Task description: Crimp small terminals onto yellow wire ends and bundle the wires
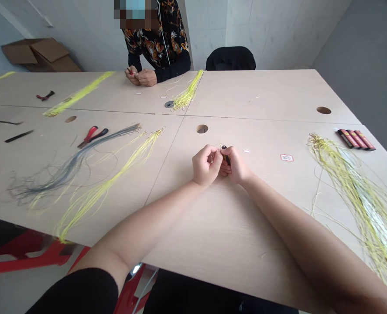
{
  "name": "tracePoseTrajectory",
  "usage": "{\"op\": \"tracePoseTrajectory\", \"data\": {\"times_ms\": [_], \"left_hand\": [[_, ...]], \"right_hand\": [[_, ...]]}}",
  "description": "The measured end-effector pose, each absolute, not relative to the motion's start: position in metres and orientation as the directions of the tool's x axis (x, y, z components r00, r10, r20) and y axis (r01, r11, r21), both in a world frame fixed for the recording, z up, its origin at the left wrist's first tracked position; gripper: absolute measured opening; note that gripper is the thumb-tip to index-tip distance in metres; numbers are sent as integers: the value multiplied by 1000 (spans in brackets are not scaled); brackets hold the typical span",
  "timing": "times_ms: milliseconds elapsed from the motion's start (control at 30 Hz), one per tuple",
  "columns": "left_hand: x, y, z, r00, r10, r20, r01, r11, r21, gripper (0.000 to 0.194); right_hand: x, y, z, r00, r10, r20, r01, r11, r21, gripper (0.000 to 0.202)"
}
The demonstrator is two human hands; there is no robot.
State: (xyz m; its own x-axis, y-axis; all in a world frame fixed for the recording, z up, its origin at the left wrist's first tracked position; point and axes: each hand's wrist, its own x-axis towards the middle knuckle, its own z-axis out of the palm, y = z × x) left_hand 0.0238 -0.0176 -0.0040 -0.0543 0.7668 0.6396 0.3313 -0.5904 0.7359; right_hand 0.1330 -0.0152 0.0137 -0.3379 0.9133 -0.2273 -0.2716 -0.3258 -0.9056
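Observation:
Near the middle of the table, my left hand (207,165) and my right hand (235,165) meet, almost touching. Between the right thumb and fingers is a small black object with a yellow stripe (226,157), mostly covered by the hand. The left thumb and forefinger are pinched together beside its top end. A bit of thin yellow line (220,145) shows just above those fingertips; how it sits in the pinch is too small to make out.
Yellow line bundles lie left (114,176) and right (350,187), beside a grey line bundle (72,168). Red-handled pliers (91,136), several red cylinders (356,139), a small label (286,158) and a table hole (202,129) surround my hands. Across sits a person (160,43), hands on the table.

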Motion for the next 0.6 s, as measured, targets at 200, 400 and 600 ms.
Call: {"op": "tracePoseTrajectory", "data": {"times_ms": [200, 400, 600], "left_hand": [[24, -18, -4, -53, 758, 651, 337, -600, 726, 26], [24, -18, -3, -47, 761, 647, 336, -598, 727, 24], [24, -18, -3, -47, 770, 636, 338, -587, 736, 24]], "right_hand": [[133, -15, 15, -338, 914, -227, -258, -321, -911, 34], [134, -14, 13, -349, 912, -218, -263, -318, -911, 35], [134, -14, 12, -353, 908, -224, -256, -324, -911, 36]]}}
